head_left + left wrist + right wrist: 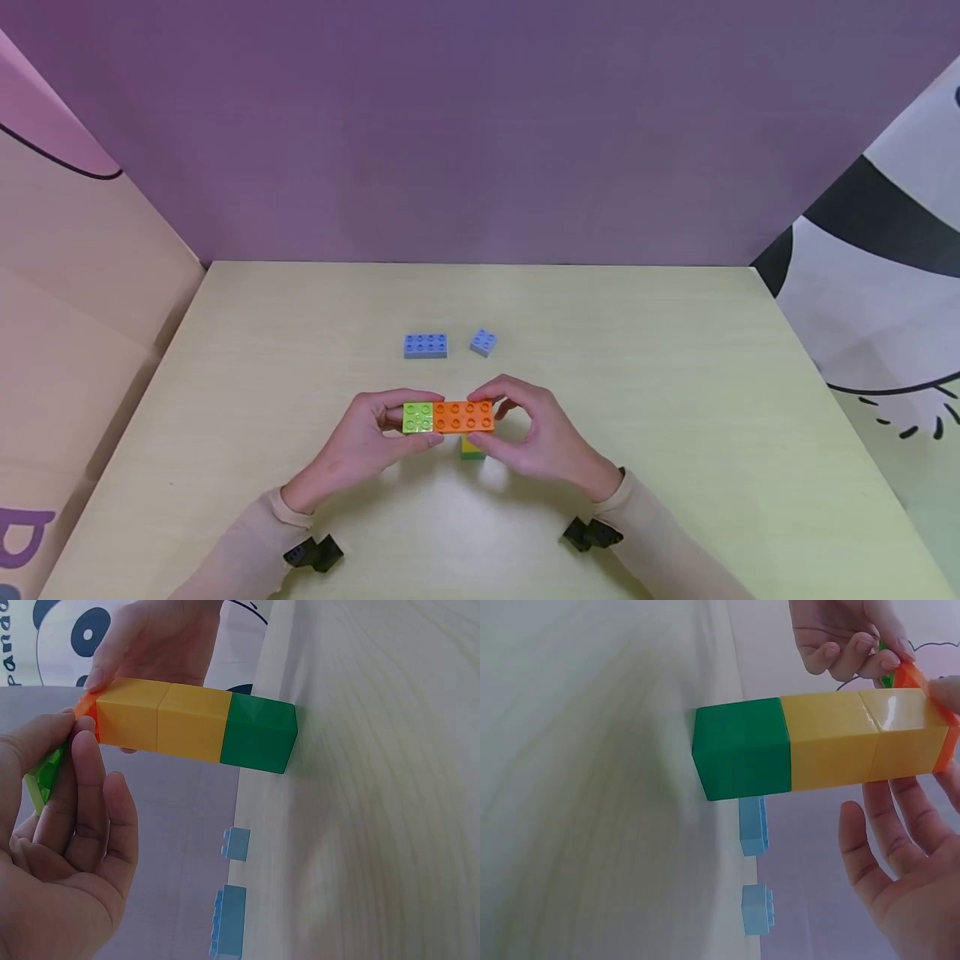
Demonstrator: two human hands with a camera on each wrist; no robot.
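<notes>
A tower of bricks has a dark green brick [259, 733] at its foot, at the tabletop, and two yellow bricks [832, 741] above it. An orange brick [463, 417] with two rows of studs lies across the top and overhangs leftward. Against its left end sits a light green brick [417, 417]; how the two join cannot be told. My left hand [382, 429] pinches the light green brick between thumb and fingers, fingertips reaching the orange brick's end. With thumb and forefinger, my right hand [528, 425] grips the orange brick near its right end.
Beyond the hands, a long blue brick [425, 347] and a small blue brick [483, 342] lie apart on the pale wooden table [637, 350]. A purple wall [480, 133] rises behind the table's far edge, with printed panels on both sides.
</notes>
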